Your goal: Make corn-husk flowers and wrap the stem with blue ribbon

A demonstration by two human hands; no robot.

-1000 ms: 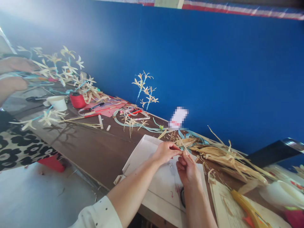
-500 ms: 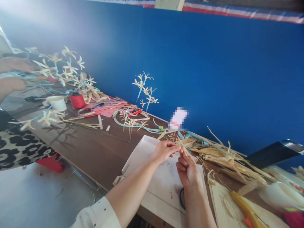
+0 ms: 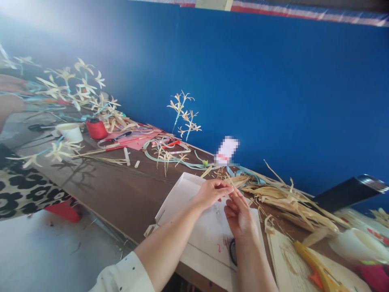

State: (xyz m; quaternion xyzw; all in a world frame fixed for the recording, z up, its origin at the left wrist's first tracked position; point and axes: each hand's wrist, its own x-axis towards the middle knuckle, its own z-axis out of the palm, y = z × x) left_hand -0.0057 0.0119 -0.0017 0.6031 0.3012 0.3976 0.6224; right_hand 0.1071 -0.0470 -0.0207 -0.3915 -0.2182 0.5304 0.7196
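My left hand (image 3: pixel 212 192) and my right hand (image 3: pixel 238 213) meet above a white sheet of paper (image 3: pixel 194 211) on the brown table (image 3: pixel 115 190). Both pinch a thin dry straw strip (image 3: pixel 232 189) between fingertips, the fingers closed on it. Just beyond my hands lies a heap of dried husk strips (image 3: pixel 285 200).
A yellow glue gun (image 3: pixel 317 267) lies on a wooden board at the right, beside a white bowl (image 3: pixel 355 245). Finished straw flowers (image 3: pixel 184 115), a red thread spool (image 3: pixel 96 128), a white cup (image 3: pixel 70 132) and pens litter the far table. Another person's hands (image 3: pixel 10 95) work at the far left.
My hands have shifted very slightly while still pinching the strip; the view has dropped a little. The other person's hands have moved further left.
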